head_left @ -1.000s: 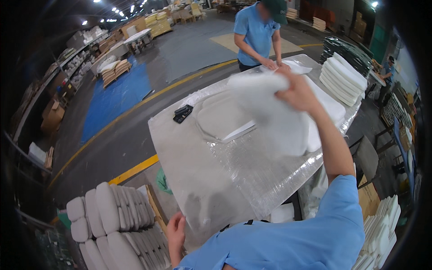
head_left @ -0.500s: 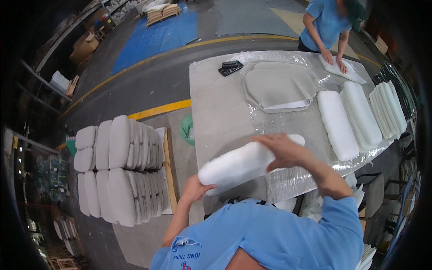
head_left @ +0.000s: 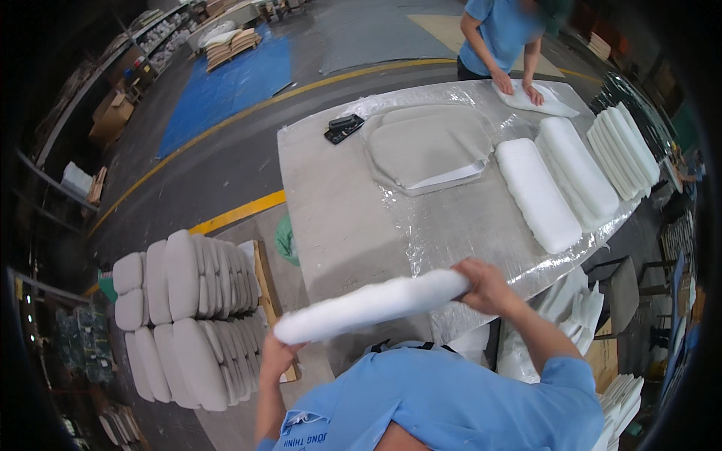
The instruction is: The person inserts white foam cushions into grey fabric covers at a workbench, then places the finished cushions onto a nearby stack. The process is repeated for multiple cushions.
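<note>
A long white padded cushion [head_left: 368,307] is held lengthwise between my two hands, close to my body and over the near edge of the table. My left hand [head_left: 280,355] grips its left end, with the fingers partly hidden under it. Around the right end, which sits a little higher, my right hand [head_left: 485,287] is closed. Farther right on the table lie a white cushion [head_left: 538,195] and another white cushion [head_left: 577,171], side by side.
A plastic-covered table [head_left: 331,248] bears grey fabric pieces [head_left: 429,146], a black phone-like object [head_left: 344,128] and a stack of white pads [head_left: 623,150]. Opposite, a co-worker [head_left: 500,45] presses a white pad [head_left: 538,98]. Grey cushions [head_left: 184,278] stand in rows at left.
The cushion has come nearer my body and turned edge-on. My right hand has moved from its upper side to its right end. My view has shifted right.
</note>
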A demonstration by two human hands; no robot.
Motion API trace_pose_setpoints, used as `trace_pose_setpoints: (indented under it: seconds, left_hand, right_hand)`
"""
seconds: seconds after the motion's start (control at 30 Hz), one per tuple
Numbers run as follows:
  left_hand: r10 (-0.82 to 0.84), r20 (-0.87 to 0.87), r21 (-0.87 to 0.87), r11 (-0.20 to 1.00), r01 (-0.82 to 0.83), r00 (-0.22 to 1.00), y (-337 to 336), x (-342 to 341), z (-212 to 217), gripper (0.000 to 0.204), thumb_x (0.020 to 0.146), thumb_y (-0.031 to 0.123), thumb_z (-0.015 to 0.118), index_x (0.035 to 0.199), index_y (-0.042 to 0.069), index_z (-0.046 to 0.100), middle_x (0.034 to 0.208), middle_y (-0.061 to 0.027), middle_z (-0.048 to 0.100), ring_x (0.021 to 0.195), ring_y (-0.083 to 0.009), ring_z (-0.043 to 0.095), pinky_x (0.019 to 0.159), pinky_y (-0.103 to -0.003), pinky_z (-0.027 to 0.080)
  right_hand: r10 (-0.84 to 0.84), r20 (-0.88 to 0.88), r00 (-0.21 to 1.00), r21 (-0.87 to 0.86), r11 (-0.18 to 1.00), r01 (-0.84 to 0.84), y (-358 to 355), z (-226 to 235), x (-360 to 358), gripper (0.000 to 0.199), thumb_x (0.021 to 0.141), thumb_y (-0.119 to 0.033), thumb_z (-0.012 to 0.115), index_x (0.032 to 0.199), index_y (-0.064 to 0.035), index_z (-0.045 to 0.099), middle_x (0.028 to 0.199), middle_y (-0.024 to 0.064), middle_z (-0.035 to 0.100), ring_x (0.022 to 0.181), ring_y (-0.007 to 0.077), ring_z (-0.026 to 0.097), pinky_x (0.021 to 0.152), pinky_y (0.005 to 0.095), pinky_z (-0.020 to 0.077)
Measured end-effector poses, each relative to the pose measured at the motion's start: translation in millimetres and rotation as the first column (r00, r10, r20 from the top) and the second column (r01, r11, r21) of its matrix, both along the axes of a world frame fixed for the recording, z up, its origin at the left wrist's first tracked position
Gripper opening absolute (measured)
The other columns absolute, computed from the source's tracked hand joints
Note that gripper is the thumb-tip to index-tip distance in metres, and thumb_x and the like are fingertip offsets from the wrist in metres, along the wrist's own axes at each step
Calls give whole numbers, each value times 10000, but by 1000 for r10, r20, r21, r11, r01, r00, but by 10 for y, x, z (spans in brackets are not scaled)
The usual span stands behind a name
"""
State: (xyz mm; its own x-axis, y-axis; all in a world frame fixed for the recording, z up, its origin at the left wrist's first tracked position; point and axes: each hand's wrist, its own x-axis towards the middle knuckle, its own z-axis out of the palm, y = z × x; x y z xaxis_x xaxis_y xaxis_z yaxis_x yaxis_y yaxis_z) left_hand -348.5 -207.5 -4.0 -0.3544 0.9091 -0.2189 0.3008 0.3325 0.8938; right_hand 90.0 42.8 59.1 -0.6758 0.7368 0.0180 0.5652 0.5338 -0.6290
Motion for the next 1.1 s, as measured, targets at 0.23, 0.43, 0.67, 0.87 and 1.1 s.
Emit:
trace_pose_setpoints:
  seconds: [0.23, 0.43, 0.67, 0.87, 1.1]
  left_hand:
    - [-141, -480, 27, 984, 175, 866, 397, 97, 885, 820, 704, 161, 927, 1432, 32, 572, 1436, -204, 600, 1366, -382, 541, 1155, -487, 418]
    - [-518, -622, -176, 823, 540, 587, 902, 1111, 800, 714, 730, 265, 899, 1385, 155, 636, 1320, -104, 663, 1217, -339, 607, 1046, -469, 446]
    - [-374, -759, -97, 874, 475, 533, 867, 1151, 466, 661, 713, 217, 877, 1339, 220, 663, 1190, -10, 708, 1040, -254, 651, 900, -431, 445]
    - [-347, -721, -30, 881, 472, 600, 753, 1184, 471, 665, 709, 209, 835, 1354, 234, 675, 1183, -8, 708, 1034, -229, 656, 911, -427, 435]
    - [-290, -751, -16, 906, 423, 593, 534, 1223, 274, 521, 873, 272, 679, 1394, 276, 668, 1272, -20, 700, 1077, -236, 660, 951, -418, 436]
  right_hand:
    - [-194, 11, 981, 64, 979, 193, -596, -574, 101, 456, 715, -159, 844, 1129, -90, 667, 1073, 126, 673, 1054, 372, 644, 909, 485, 518]
    - [-7, 55, 998, -205, 979, 18, -377, -375, 139, 513, 799, -319, 867, 1206, -79, 667, 1121, 131, 682, 1116, 330, 645, 975, 457, 506]
    - [-67, -50, 996, -394, 918, 42, 824, -425, -159, 394, 963, -359, 755, 1193, -41, 714, 1060, 101, 756, 950, 233, 701, 867, 369, 547]
    - [-239, 4, 971, -157, 959, 236, 2016, -836, -1336, 311, 929, -326, 757, 1051, -43, 712, 1023, 157, 755, 980, 339, 718, 850, 442, 548]
    - [-520, 44, 853, 175, 845, 506, 2748, -1285, -2313, 419, 915, -350, 760, 1169, -48, 620, 1170, 191, 689, 1162, 384, 647, 951, 506, 520]
